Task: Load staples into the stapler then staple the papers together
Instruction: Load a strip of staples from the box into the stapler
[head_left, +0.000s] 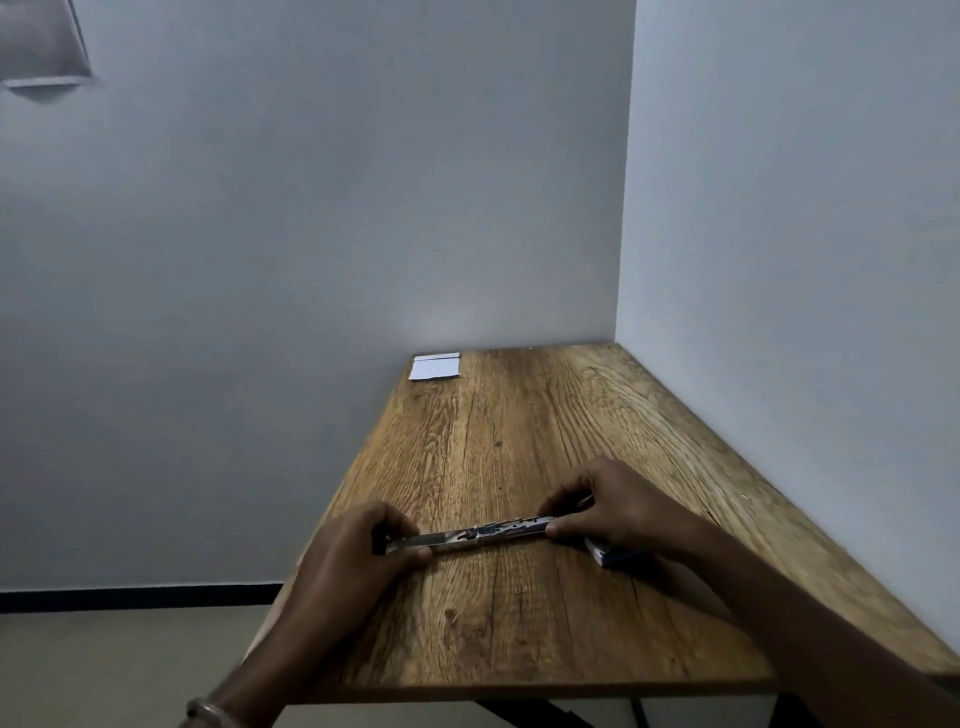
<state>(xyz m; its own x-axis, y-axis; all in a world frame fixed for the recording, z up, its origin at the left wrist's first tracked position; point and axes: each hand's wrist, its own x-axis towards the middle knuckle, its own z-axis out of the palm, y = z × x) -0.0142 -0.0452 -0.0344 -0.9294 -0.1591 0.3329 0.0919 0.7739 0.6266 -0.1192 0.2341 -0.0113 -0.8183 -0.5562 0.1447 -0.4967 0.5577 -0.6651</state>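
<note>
Meanwhile both hands, left hand (363, 540) and right hand (613, 506), pinch the opened stapler (472, 535) ends on the table (571, 415); a slip could snap it closed or scatter staples

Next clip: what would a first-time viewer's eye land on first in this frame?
Both hands, the left hand and the right hand, gripping the ends of an opened-out stapler lying flat near the front of the wooden table. Next, the white papers lying alone at the table's far left corner, against the wall. A small blue-and-white box peeks out under the right hand.
</note>
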